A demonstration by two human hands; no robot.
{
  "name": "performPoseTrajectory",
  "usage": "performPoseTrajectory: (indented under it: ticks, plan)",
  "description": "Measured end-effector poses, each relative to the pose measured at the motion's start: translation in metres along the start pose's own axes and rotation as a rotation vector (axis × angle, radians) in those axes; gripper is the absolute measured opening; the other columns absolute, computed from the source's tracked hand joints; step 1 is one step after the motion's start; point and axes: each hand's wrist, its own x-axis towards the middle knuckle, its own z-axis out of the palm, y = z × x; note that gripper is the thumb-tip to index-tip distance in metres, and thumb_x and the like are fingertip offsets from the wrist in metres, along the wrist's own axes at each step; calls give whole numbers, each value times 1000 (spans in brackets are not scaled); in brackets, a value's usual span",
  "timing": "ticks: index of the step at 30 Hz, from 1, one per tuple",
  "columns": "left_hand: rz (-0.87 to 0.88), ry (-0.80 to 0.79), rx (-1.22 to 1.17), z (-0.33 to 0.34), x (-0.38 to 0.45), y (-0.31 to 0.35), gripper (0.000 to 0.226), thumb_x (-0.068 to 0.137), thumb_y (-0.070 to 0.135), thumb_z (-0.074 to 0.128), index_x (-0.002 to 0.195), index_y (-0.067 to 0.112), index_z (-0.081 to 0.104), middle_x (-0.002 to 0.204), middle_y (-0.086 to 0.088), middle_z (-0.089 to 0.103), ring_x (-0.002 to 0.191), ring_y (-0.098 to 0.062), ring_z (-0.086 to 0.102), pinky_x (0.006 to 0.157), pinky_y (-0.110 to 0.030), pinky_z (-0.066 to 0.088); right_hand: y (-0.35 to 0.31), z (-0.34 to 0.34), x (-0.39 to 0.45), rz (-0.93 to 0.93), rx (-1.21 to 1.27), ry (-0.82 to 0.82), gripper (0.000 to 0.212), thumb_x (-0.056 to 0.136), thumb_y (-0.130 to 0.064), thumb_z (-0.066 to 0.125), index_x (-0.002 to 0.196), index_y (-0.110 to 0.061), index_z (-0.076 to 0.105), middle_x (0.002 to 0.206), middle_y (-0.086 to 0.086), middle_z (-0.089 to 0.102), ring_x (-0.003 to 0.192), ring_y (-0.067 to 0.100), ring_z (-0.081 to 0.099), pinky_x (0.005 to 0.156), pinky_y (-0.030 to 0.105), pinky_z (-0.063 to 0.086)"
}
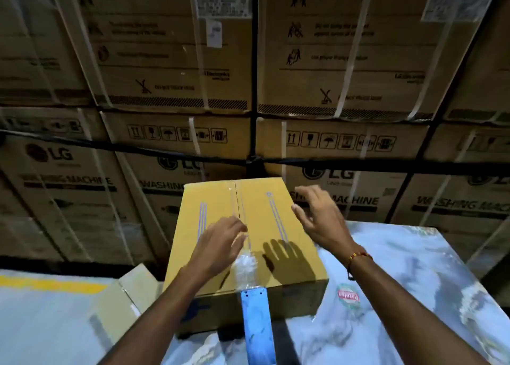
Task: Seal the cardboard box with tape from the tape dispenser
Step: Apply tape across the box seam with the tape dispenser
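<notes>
A closed yellow-brown cardboard box (265, 221) lies on a plastic-wrapped surface, its centre seam running away from me. Clear tape (245, 268) lies crumpled along the near part of that seam and over the near edge. From that edge a flat blue piece, the tape dispenser (258, 326), hangs down toward me; no hand is on it. My left hand (220, 243) rests palm down on the lid with its fingertips on the taped seam. Over the box's right side hovers my right hand (320, 218), fingers spread, casting a shadow on the lid.
The box sits on a large plastic-wrapped item (400, 295) with a round red and green sticker (348, 297). A smaller carton flap (129, 290) pokes up at the left. Behind, stacked washing-machine cartons (171, 83) form a wall. A yellow floor line (49, 283) shows at the left.
</notes>
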Motion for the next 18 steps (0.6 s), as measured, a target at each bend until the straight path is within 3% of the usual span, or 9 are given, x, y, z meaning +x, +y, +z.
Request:
performPoseTrajectory:
  ticks: [3,6,11,14,18]
  plan:
    - [88,-152,-48,20,-26,-9,24,98,31,48,109,23,67,112,7,70,104,-17,62,85,-36,50,-8,25,-26,4,26,-68,35,99,-38,51,128,-18,53,120,3,57,103,27,54,79,40,47]
    - [150,-298,-47,37,-47,-27,32,98,37,46,117,26,69,128,8,68,120,-19,60,90,-38,48,-15,51,-54,48,47,-147,33,98,-38,49,125,-20,55,119,0,58,104,24,55,79,39,48]
    - [52,-446,-52,38,-61,-54,56,98,66,27,146,44,43,163,13,29,148,-15,24,116,-40,20,-18,85,-95,142,35,-218,29,97,-40,48,120,-25,56,116,-6,56,101,21,55,78,37,49]
    - [4,-476,-41,39,-66,-59,64,94,74,13,152,51,26,168,16,10,155,-12,5,124,-45,3,-22,95,-109,218,-14,-197,28,95,-42,46,114,-26,60,119,-7,57,109,19,52,82,34,45]
    - [-34,-451,5,44,-70,-52,61,97,70,15,154,49,21,168,15,5,156,-13,1,125,-48,-1,-30,104,-112,284,-59,-132,22,97,-42,48,112,-32,60,128,-11,54,122,15,46,92,34,34]
